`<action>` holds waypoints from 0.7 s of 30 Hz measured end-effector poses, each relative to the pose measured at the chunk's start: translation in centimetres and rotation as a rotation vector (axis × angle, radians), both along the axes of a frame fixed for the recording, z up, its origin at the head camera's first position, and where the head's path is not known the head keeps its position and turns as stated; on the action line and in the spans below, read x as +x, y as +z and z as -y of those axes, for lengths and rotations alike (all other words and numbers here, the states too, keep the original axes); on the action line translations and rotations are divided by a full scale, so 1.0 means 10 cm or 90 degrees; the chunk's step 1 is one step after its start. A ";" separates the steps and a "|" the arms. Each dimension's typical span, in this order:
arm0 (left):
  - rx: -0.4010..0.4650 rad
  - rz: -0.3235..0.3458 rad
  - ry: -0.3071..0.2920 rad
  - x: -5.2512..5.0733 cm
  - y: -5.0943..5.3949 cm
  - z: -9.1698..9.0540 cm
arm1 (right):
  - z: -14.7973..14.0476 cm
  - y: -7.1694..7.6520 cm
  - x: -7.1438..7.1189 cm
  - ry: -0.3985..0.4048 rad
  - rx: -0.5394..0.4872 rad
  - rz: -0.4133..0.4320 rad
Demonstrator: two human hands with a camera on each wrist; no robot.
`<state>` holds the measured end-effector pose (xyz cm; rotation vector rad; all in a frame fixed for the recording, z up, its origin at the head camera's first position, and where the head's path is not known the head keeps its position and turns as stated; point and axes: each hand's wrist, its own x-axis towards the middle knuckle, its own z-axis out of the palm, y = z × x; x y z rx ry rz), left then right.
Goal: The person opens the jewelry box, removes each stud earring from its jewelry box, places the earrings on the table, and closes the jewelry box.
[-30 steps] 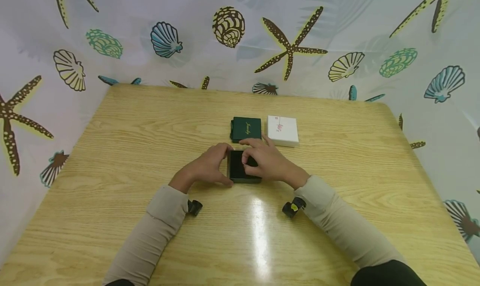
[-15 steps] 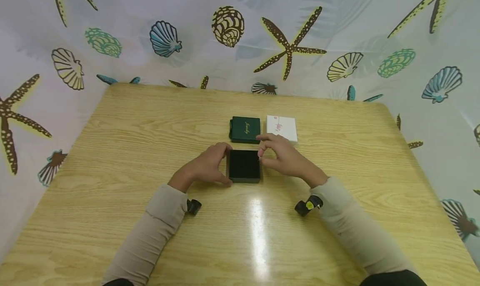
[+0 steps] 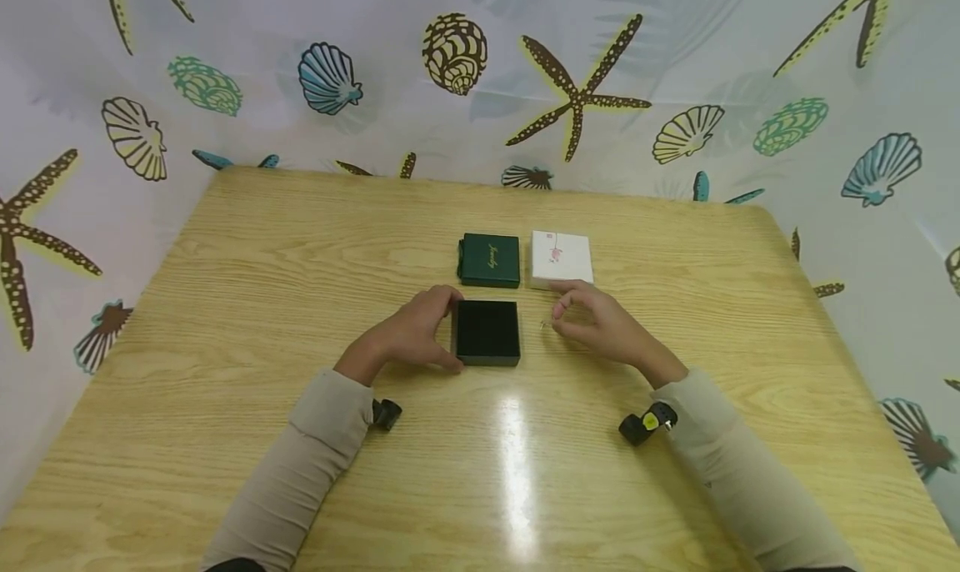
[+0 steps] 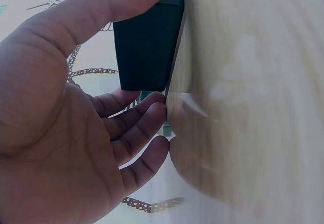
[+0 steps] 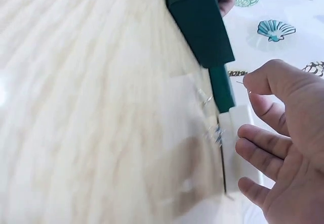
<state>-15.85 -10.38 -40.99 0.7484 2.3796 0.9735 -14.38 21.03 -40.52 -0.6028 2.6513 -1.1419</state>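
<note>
My left hand (image 3: 414, 330) grips the left side of an open dark green jewelry box (image 3: 487, 360) with a black inside, thumb at the near edge and fingers at the far one. In the left wrist view the thumb lies against the box's green wall (image 4: 146, 52). To the right of the box, my right hand (image 3: 600, 326) pinches a tiny, thin shiny piece (image 5: 241, 83) between thumb and forefinger, its other fingers loosely bent. What kind of piece it is cannot be made out. Small glittering bits (image 5: 217, 134) appear near the table surface below that hand.
Behind the box lies a green lid (image 3: 490, 260) with gold writing. A white box (image 3: 562, 258) with a red print stands beside it, just beyond the right hand. The wooden table (image 3: 315, 222) meets a shell-patterned cloth (image 3: 390, 22) at the back.
My right hand has moved from over the box's black inside to the right, and a small shiny thing now shows by its fingertips. The left hand stays on the box.
</note>
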 end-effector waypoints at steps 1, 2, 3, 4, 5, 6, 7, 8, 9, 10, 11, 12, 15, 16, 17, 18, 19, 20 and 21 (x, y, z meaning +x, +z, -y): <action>0.000 -0.001 0.000 0.00 0.00 0.00 | -0.02 -0.02 0.00 0.000 0.001 -0.001; 0.000 -0.001 -0.001 0.00 0.00 0.00 | -0.04 -0.04 0.01 -0.001 0.002 -0.003; -0.001 0.000 0.000 0.00 0.01 0.00 | -0.06 -0.05 0.01 0.000 0.006 -0.006; -0.001 0.000 0.000 0.00 0.01 0.00 | -0.07 -0.07 0.01 0.000 0.013 -0.012; -0.002 0.001 0.001 0.00 0.01 0.00 | -0.08 -0.08 0.01 0.001 0.020 -0.016; -0.004 0.002 0.001 0.00 0.01 0.00 | -0.09 -0.10 0.02 0.002 0.028 -0.021; -0.007 0.002 0.002 0.00 0.02 0.00 | -0.09 -0.11 0.02 0.005 0.038 -0.028; -0.009 0.002 0.003 0.00 0.02 0.00 | -0.09 -0.11 0.02 0.007 0.047 -0.036; -0.011 0.003 0.003 0.00 0.02 0.00 | -0.09 -0.12 0.02 0.009 0.057 -0.043; -0.011 0.002 0.003 0.00 0.02 0.00 | -0.08 -0.12 0.02 0.010 0.066 -0.049; -0.013 0.002 0.003 0.00 0.01 0.00 | -0.08 -0.12 0.02 0.010 0.072 -0.051; -0.013 0.002 0.003 0.00 0.01 0.00 | -0.07 -0.12 0.02 0.011 0.078 -0.055; -0.012 0.005 0.002 0.00 0.01 -0.01 | -0.05 -0.14 0.02 0.008 0.097 -0.061; -0.011 0.006 0.002 0.00 0.01 -0.01 | -0.05 -0.15 0.02 0.007 0.103 -0.066; -0.011 0.007 0.003 0.00 0.01 -0.01 | -0.04 -0.16 0.02 0.007 0.111 -0.072; -0.011 0.008 0.003 0.00 0.01 -0.01 | -0.04 -0.16 0.02 0.008 0.121 -0.078; -0.012 0.007 0.003 0.00 0.01 -0.01 | -0.03 -0.17 0.02 0.009 0.131 -0.085; -0.012 0.006 0.003 0.00 0.01 -0.01 | -0.03 -0.17 0.02 0.011 0.140 -0.092; -0.013 0.006 0.003 0.00 0.01 -0.01 | -0.02 -0.17 0.02 0.012 0.146 -0.096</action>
